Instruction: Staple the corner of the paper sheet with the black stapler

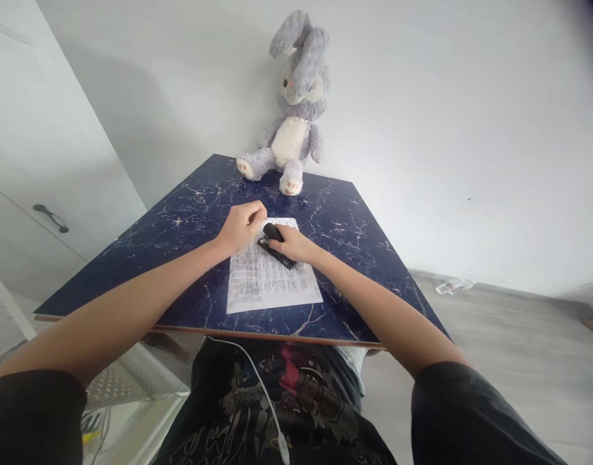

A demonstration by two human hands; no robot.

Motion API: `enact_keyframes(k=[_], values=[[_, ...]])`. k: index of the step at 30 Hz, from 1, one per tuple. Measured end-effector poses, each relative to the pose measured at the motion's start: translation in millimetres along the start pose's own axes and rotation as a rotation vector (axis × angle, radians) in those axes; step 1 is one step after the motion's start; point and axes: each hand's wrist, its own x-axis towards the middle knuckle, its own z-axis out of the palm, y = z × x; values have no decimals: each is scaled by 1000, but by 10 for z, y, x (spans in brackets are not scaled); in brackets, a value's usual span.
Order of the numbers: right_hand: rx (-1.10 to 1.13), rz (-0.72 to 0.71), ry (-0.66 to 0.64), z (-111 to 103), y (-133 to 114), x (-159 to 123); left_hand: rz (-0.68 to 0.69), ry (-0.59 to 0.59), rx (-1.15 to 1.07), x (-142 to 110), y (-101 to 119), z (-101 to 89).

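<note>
Printed sheets of paper (pixel 272 287) lie flat on the blue marble-patterned table (pixel 190 213), towards its front edge. My right hand (pixel 294 244) is wrapped round a black stapler (pixel 280 256), which rests slantwise on the upper part of the paper. The stapler's front end points up and left, its top arm lifted from its base. Close by, my left hand (pixel 243 225) is closed at the paper's upper left edge with fingers curled. Whatever lies between those fingers is hidden.
A grey plush rabbit (pixel 291 129) sits at the table's back against the wall. To the left is a white cabinet with a dark handle (pixel 52 218). A white cable (pixel 262 381) hangs before my shirt. Clear plastic packaging (pixel 454 285) lies on the floor at right.
</note>
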Motion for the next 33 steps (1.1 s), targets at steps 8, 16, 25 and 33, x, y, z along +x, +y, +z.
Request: enact_keyframes(k=[8,16,25,33], values=[[-127,174,71,-485,344,-407,125,-550,200,-42,-228,160],[-160,-55,180,-623,288,-469,83,-654,224,-44,-230,88],[191,-89,-213,-746,434,-493,67,-599,170,-52,-259,96],[784,-115,-456,-810,925,-533,-193,-398,41,-46,-381,241]])
